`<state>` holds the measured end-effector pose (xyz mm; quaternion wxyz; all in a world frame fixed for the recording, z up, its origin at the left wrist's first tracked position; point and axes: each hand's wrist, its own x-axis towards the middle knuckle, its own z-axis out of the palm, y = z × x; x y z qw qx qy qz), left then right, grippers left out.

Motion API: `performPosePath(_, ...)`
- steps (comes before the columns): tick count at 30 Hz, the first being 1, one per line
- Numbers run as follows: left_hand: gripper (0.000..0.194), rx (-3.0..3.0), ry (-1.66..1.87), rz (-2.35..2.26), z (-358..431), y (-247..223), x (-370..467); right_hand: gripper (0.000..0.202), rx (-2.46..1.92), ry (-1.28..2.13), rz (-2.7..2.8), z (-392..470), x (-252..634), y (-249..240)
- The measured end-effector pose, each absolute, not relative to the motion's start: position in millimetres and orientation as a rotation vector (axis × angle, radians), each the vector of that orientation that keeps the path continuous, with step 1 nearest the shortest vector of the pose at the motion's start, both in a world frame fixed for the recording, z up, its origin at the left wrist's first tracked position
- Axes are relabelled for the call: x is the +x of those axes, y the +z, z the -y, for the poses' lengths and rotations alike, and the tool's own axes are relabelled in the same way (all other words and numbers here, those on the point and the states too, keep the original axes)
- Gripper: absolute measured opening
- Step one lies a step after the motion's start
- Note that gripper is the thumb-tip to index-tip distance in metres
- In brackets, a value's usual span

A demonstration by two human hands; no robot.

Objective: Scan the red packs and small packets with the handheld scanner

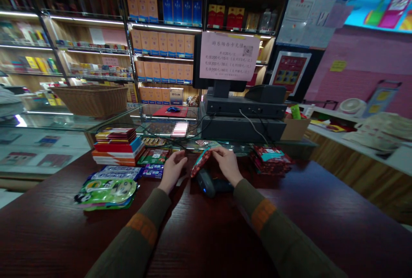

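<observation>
My right hand point(227, 164) pinches the upper edge of a red and teal snack packet point(200, 163), which is tilted above the table. Just below it lies a black barcode scanner point(206, 183) with a blue light. My left hand point(174, 169) is to the left of the packet, apart from it, with its fingers loosely bent and nothing visible in them. Close to that hand are a green packet point(154, 156) and purple packets point(152, 171). A pile of similar red and teal packets point(270, 160) rests on the right.
On the dark wooden table point(199, 235), panda-printed green packs point(111, 193) and stacked boxes point(116, 151) stand at the left. Behind are a cash register point(244, 108) with cables, a wicker basket point(93, 99) on a glass counter, and shelves of boxes.
</observation>
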<state>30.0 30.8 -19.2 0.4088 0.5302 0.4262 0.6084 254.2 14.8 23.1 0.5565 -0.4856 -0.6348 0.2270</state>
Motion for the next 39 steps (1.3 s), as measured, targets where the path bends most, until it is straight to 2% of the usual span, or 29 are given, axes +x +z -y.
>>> performPosePath(5, 0.044, 1.462, 1.404, -1.229, -34.8, -28.4, 23.9, 0.021, -1.105, 0.496, 1.472, -9.1, 249.0, 34.1)
performPosePath(11, 0.05, 1.412, 1.171, -1.215, -24.7, -22.2, 28.2, 0.022, -1.043, 0.465, 1.438, -10.5, 243.9, 35.6)
performPosePath(24, 0.063, 1.193, 1.126, -1.046, -8.0, -3.4, 34.1, 0.024, -0.991, 0.462, 1.382, -4.7, 233.6, 40.0)
performPosePath(29, 0.054, 1.089, 1.251, -1.047, -10.8, -1.7, 32.2, 0.024, -1.031, 0.459, 1.44, -2.7, 244.1, 37.8)
performPosePath(34, 0.039, 1.229, 1.326, -1.1, -14.8, 5.0, 31.0, 0.023, -1.102, 0.447, 1.513, 1.5, 262.4, 35.1)
performPosePath(39, 0.041, 1.35, 1.323, -1.128, -16.4, 11.1, 37.2, 0.023, -1.188, 0.358, 1.633, 9.8, 279.4, 38.4)
